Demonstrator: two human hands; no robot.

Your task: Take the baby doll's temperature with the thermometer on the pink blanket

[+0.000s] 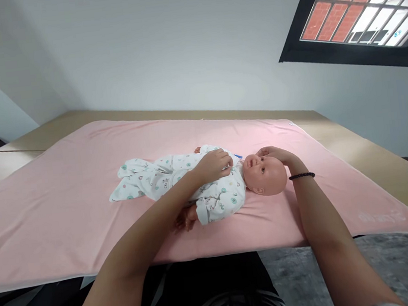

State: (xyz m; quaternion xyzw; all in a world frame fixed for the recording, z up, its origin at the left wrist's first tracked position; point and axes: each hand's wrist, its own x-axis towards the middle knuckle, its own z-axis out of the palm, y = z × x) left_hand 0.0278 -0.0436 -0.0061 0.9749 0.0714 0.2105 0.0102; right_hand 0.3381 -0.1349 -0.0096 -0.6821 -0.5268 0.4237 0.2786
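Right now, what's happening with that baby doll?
A person is handling the doll, which lies on its back on a pink blanket over a table. The person's left hand is on the chest of its patterned outfit. The right hand is by the far side of its head.
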